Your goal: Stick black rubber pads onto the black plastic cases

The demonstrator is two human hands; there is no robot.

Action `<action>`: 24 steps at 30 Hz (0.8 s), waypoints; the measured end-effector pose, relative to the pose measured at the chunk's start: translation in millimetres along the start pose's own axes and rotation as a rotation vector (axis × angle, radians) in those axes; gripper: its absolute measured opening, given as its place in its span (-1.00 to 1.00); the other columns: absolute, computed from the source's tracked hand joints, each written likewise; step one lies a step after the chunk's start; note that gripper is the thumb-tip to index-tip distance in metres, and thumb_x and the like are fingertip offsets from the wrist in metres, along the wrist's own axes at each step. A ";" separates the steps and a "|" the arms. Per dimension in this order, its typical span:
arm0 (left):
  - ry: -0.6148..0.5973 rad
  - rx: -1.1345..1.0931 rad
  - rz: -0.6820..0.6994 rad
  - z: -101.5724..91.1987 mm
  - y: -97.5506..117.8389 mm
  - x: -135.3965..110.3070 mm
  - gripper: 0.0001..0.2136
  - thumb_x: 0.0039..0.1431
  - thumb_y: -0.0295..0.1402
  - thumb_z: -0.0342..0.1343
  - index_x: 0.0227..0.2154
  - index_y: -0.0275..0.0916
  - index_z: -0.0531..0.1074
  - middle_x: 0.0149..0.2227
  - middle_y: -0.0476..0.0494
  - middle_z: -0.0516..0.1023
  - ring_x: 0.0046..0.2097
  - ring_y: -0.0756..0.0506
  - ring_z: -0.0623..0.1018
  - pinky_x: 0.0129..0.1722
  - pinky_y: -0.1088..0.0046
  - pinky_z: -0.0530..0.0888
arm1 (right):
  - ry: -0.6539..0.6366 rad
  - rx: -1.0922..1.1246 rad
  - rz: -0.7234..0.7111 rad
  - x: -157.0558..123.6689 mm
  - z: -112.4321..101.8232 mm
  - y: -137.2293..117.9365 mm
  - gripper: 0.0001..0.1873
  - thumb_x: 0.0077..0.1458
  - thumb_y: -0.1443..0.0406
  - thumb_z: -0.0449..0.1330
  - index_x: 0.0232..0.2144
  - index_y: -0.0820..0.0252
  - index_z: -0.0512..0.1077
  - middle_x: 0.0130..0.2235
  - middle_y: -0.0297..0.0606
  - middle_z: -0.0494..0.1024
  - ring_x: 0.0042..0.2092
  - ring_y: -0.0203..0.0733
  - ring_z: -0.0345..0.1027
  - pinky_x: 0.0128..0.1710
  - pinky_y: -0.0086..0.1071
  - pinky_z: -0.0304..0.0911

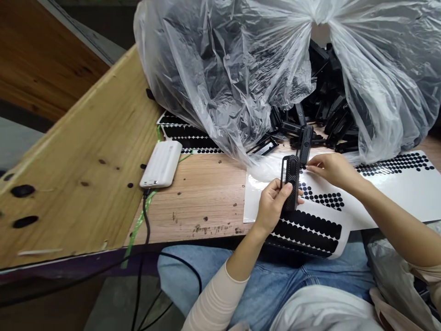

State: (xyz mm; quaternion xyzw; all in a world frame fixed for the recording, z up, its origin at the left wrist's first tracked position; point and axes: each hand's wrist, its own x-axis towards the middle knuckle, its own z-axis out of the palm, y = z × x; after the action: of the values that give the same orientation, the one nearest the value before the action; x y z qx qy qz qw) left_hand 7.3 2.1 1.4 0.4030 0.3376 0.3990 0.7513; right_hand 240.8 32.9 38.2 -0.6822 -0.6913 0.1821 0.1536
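Note:
My left hand (271, 205) is shut on a black carbon-textured plastic part (291, 181), holding it upright above a white backing sheet (396, 195) dotted with round black stickers. My right hand (332, 170) lies to its right, thumb and fingertips pinched close together just above the sheet. Whether those fingertips hold a small sticker is hidden. A second black plastic part (305, 145) stands tilted just behind the held one, close to my right fingertips. Another sticker sheet (305, 232) hangs over the table's near edge.
A crumpled clear plastic bag (220, 69) partly covers a heap of black plastic parts (327, 108). More sticker sheets (186, 135) lie beneath the bag's left side. A white power bank (161, 164) with a black cable (147, 220) sits on the wood-grain table (200, 197), beside a raised pine board (79, 156).

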 end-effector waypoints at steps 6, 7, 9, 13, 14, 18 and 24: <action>0.032 -0.031 0.073 -1.4 0.4 1.6 -0.65 0.42 0.00 0.13 -0.27 -0.19 0.29 -0.29 -0.10 0.69 -0.54 0.01 0.58 -0.50 0.51 0.46 | 0.018 -0.173 0.072 3.4 20.5 -2.4 -0.79 0.33 0.23 0.25 -0.26 0.10 0.70 -0.17 -0.13 0.77 -0.14 0.08 0.60 -0.16 -0.15 0.39; 0.029 -0.039 0.084 -1.6 0.3 1.6 -0.68 0.44 -0.03 0.09 -0.26 -0.19 0.29 -0.27 -0.11 0.69 -0.54 0.02 0.57 -0.50 0.50 0.46 | 0.011 -0.187 0.082 4.2 21.3 -5.0 -0.80 0.31 0.25 0.25 -0.28 0.09 0.69 -0.20 -0.14 0.76 -0.16 0.07 0.60 -0.17 -0.16 0.37; 0.018 -0.043 0.094 -2.0 -0.1 1.7 -0.72 0.44 -0.08 0.05 -0.24 -0.19 0.29 -0.22 -0.14 0.71 -0.55 0.03 0.55 -0.49 0.48 0.46 | -0.002 -0.215 0.112 5.9 20.7 -10.2 -0.81 0.28 0.30 0.25 -0.33 0.09 0.68 -0.27 -0.15 0.74 -0.20 0.07 0.58 -0.21 -0.17 0.34; -0.007 -0.043 0.085 -3.1 -2.2 2.1 -0.76 0.41 -0.11 0.05 -0.20 -0.18 0.27 -0.17 -0.16 0.71 -0.53 0.01 0.56 -0.50 0.46 0.45 | -0.021 -0.254 0.163 8.3 18.6 -19.3 -0.82 0.24 0.34 0.26 -0.35 0.15 0.68 -0.33 -0.06 0.71 -0.22 0.15 0.58 -0.25 -0.14 0.29; -0.010 -0.049 0.087 -3.4 -2.8 2.3 -0.76 0.40 -0.10 0.06 -0.19 -0.18 0.27 -0.19 -0.14 0.71 -0.54 0.01 0.56 -0.51 0.46 0.44 | -0.024 -0.256 0.170 8.7 18.8 -21.3 -0.81 0.24 0.35 0.25 -0.34 0.16 0.68 -0.31 -0.04 0.71 -0.20 0.18 0.58 -0.25 -0.13 0.29; -0.006 -0.071 0.086 -3.1 -3.3 2.8 -0.71 0.39 -0.09 0.08 -0.04 -0.16 0.26 -0.27 -0.05 0.68 -0.58 0.01 0.52 -0.54 0.46 0.39 | -0.026 -0.224 0.184 11.9 20.7 -26.0 -0.82 0.23 0.36 0.24 -0.33 0.16 0.67 -0.26 0.00 0.72 -0.16 0.21 0.59 -0.24 -0.11 0.31; -0.001 -0.054 0.087 0.4 -0.4 2.4 -0.63 0.44 0.02 0.08 0.02 -0.18 0.31 -0.27 -0.04 0.65 -0.58 0.03 0.50 -0.54 0.47 0.40 | -0.058 -0.010 0.192 14.5 10.0 -18.7 -0.88 0.16 0.34 0.34 -0.45 0.13 0.61 -0.32 -0.15 0.72 -0.21 0.06 0.60 -0.22 -0.16 0.43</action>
State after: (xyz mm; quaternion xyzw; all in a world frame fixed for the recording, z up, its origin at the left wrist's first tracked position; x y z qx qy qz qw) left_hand 8.9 3.9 0.7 0.3970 0.3082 0.4402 0.7440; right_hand 219.2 46.9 37.5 -0.7405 -0.6278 0.2122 0.1119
